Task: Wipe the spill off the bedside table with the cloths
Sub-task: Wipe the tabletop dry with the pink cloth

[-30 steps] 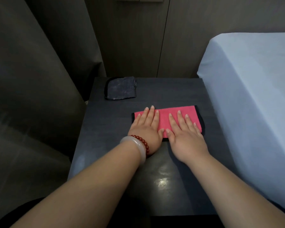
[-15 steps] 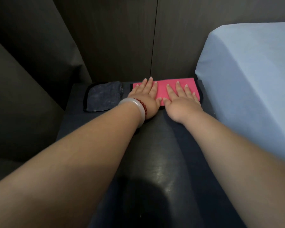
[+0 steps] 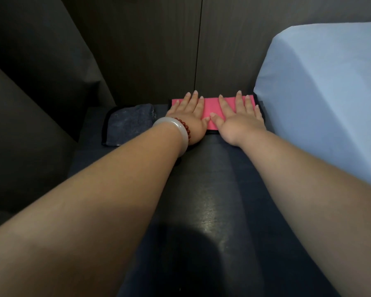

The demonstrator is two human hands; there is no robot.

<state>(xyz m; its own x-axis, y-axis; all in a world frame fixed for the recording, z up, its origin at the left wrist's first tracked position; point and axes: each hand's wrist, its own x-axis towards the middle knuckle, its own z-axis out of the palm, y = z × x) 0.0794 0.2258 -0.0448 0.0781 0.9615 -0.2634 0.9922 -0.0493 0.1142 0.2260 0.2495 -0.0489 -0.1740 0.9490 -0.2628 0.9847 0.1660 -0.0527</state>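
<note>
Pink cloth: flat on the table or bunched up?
Flat. The pink cloth lies as a neat rectangle on the bedside table, with the left hand and right hand pressing open-palmed on it. Folded layers: cannot tell.

Left cloth (image 3: 129,125), right cloth (image 3: 210,105), on table (image 3: 204,181)

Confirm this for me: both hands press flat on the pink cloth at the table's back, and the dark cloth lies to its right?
Not quite. In the head view the dark cloth lies to the pink cloth's left. The rest holds: left hand and right hand press flat on it at the back of the table.
</note>
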